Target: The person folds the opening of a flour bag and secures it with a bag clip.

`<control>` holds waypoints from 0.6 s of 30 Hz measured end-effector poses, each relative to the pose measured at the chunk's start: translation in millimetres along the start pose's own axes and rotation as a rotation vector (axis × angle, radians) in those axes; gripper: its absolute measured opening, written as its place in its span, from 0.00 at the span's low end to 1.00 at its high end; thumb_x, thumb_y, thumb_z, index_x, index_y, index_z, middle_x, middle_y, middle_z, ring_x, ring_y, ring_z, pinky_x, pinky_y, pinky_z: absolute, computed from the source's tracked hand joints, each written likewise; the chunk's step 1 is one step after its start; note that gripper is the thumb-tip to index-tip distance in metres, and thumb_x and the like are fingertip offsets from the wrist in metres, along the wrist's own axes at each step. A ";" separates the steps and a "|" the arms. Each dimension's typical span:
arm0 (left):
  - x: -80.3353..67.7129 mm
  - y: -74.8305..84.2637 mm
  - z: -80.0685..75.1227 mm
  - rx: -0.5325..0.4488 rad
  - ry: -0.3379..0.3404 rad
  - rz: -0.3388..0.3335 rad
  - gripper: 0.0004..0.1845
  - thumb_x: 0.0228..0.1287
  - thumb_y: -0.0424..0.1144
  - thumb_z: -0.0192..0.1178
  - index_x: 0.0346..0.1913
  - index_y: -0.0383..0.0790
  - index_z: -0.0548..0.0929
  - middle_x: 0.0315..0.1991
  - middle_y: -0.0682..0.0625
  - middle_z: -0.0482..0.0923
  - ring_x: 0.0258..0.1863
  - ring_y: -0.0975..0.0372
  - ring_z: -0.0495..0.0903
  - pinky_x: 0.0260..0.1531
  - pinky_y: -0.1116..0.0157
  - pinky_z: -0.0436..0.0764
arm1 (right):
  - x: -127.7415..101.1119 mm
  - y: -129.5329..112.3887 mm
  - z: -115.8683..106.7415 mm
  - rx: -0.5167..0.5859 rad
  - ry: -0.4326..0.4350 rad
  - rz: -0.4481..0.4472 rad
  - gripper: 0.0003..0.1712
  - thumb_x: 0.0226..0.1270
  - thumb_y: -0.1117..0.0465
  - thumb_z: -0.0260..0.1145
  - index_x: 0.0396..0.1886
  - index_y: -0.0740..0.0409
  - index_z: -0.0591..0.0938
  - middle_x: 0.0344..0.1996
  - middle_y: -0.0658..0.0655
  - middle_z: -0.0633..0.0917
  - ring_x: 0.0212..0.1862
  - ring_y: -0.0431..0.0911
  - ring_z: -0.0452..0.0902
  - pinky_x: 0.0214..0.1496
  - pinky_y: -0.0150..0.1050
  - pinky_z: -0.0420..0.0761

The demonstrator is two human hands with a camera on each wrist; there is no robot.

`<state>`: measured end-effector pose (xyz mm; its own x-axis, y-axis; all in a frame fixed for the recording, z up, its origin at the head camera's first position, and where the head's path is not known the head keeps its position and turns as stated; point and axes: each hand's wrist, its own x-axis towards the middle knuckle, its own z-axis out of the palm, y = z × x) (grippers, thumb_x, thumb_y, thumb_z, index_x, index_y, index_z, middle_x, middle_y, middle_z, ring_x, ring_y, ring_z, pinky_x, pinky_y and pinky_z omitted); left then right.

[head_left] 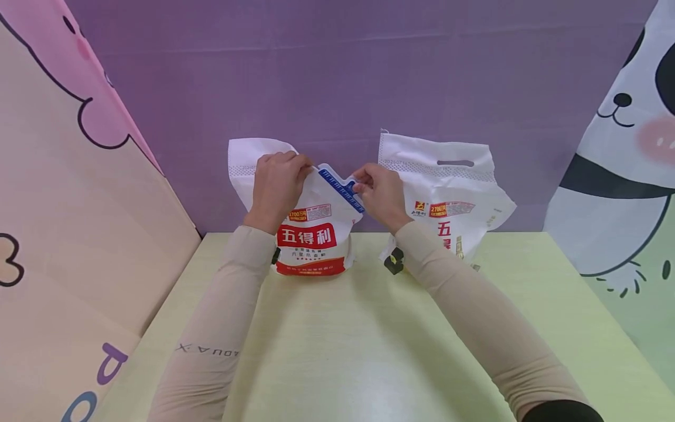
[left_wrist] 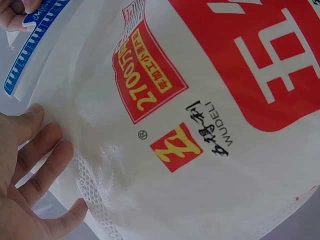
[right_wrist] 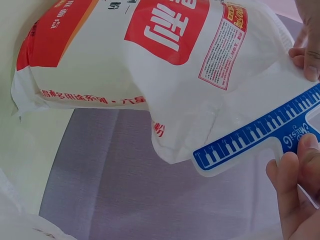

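A white flour bag (head_left: 316,205) with red print stands at the back of the table, left of centre. My left hand (head_left: 279,184) pinches the folded upper edge of this bag; its fingers (left_wrist: 47,150) lie along the white plastic in the left wrist view. A blue and white bag clip (head_left: 341,190) with a piano-key pattern sits slantwise over the bag's top right corner. My right hand (head_left: 384,193) pinches the clip's handle between thumb and fingers, as the right wrist view shows. The bag's left top flares up loose beyond my left hand.
A second white flour bag (head_left: 448,181), with a handle slot, stands at the right behind my right forearm, which partly hides it. The pale table (head_left: 327,351) runs back to a purple cloth (head_left: 337,76). Printed panels flank the left and right sides.
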<state>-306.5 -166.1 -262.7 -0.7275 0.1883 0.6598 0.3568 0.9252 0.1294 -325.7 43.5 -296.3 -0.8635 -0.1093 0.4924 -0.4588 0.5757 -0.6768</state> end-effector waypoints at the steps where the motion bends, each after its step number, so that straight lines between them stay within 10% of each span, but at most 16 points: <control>1: -0.1 0.0 0.1 0.002 -0.001 0.001 0.13 0.73 0.45 0.62 0.53 0.45 0.89 0.51 0.47 0.89 0.53 0.52 0.86 0.67 0.49 0.75 | 0.1 -0.1 0.5 -0.002 0.002 -0.002 0.08 0.71 0.69 0.66 0.46 0.60 0.86 0.41 0.59 0.88 0.43 0.51 0.84 0.50 0.44 0.87; 18: 0.1 -0.1 1.8 0.006 -0.002 0.001 0.14 0.73 0.45 0.62 0.54 0.46 0.88 0.51 0.47 0.89 0.53 0.52 0.86 0.66 0.49 0.74 | 6.7 1.4 4.5 -0.009 -0.012 0.000 0.08 0.71 0.70 0.66 0.46 0.61 0.86 0.41 0.59 0.89 0.43 0.52 0.85 0.50 0.44 0.88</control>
<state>-307.7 -165.6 -264.0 -0.7285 0.1901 0.6581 0.3543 0.9268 0.1245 -333.0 39.9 -296.4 -0.8662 -0.1190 0.4854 -0.4567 0.5827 -0.6722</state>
